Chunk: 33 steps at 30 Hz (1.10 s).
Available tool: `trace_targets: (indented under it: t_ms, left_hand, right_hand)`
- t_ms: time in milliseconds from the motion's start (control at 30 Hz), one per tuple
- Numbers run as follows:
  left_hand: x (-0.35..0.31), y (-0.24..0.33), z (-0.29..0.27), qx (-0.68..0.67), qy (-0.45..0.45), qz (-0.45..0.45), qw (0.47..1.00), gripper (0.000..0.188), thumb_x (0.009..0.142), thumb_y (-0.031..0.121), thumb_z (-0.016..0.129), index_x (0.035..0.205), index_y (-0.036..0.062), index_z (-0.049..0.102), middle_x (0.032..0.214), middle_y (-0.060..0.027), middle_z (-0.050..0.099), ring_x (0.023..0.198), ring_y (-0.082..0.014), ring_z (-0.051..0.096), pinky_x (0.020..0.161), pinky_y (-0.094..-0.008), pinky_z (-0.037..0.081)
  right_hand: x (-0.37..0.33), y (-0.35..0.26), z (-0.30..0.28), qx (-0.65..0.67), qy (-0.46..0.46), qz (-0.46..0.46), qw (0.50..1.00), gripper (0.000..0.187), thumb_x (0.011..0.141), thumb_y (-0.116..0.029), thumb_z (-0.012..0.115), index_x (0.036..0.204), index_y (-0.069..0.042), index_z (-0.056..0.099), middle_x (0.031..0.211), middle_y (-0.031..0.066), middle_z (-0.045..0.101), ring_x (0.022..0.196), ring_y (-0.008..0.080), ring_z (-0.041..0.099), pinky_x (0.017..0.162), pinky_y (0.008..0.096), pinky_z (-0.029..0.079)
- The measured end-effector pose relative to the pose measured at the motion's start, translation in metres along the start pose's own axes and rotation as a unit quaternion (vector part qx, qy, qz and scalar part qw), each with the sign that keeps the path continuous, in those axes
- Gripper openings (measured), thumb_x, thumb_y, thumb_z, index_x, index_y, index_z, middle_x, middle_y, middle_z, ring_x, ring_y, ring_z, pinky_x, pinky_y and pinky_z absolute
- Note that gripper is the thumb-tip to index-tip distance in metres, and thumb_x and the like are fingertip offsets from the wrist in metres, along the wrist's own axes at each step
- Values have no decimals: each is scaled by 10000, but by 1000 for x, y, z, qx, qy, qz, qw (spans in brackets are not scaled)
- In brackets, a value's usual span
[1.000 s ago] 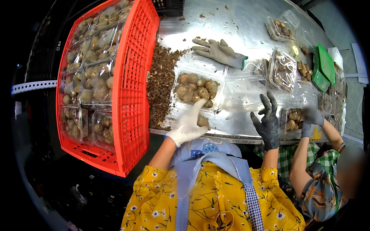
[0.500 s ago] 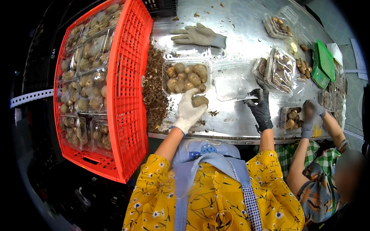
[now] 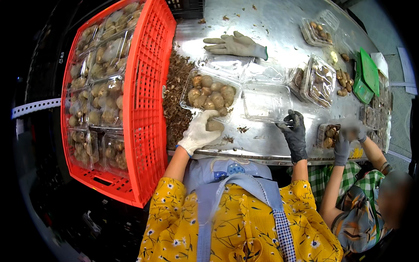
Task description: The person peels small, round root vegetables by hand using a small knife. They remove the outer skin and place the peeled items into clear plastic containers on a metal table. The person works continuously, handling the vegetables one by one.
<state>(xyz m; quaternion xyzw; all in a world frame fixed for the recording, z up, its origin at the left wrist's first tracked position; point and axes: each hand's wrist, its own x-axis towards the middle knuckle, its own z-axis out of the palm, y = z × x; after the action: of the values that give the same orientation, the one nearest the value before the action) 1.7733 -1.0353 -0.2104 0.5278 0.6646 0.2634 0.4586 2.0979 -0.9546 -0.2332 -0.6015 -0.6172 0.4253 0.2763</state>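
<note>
My left hand (image 3: 200, 133), in a white glove, is closed around a round brown taro (image 3: 214, 125) just below the near edge of a clear plastic clamshell box (image 3: 184, 97). Several taros (image 3: 211, 92) fill that box, which sits slightly turned. To its right lies an empty clear clamshell box (image 3: 266, 102) with its lid folded back. Near its lower right corner is my right hand (image 3: 293, 133) in a black glove, fingers bent and apart, with nothing visible in them. A loose grey work glove (image 3: 235, 45) lies beyond the boxes, by the filled box's raised lid.
A red crate (image 3: 148, 87) packed with filled boxes stands left, beside dry brown debris (image 3: 174, 83). Filled clamshells (image 3: 321, 81), loose taros (image 3: 345, 82) and a green scale-like object (image 3: 365, 72) are right. A co-worker's gloved hands (image 3: 347, 137) work beside a small box (image 3: 328, 135).
My left hand has moved left and slightly nearer with the taro. The filled box has turned clockwise, and the loose glove has shifted right. My right hand has drawn slightly back from the empty box.
</note>
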Motion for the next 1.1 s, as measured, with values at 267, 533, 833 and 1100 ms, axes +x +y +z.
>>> trace_targets:
  t_ms: [267,533,833,1100]
  left_hand:
    - [-13,2,-3,-16,2,9,1000,703,645,174,695,1286,29,447,1259,-172,493,1192,-277,464,1027,-333,345]
    - [-31,-9,5,-233,-43,12,971,712,674,135,715,1299,-28,414,1260,-141,488,1175,-239,469,1024,-330,352]
    - [-53,17,14,-619,-63,-47,781,560,814,132,647,1272,-55,385,1139,-161,547,1000,-238,594,756,-335,561]
    - [-52,31,47,-444,41,-69,892,441,869,25,505,1299,-3,407,1181,-115,543,975,-151,574,756,-263,528]
  right_hand:
    - [4,-25,-17,-115,-41,-31,992,466,712,-112,775,1124,-75,560,1260,97,414,1089,191,490,860,316,447]
    - [5,-66,-14,-173,-20,-257,951,869,643,-130,802,1370,-113,327,1410,135,243,1195,299,470,966,388,439]
    - [-32,-89,7,-84,25,-265,960,292,785,-151,663,1014,-6,553,975,117,573,836,260,613,690,333,533]
    - [-54,-60,105,-104,-154,-261,947,240,896,-189,517,986,33,533,819,172,623,688,319,614,639,364,486]
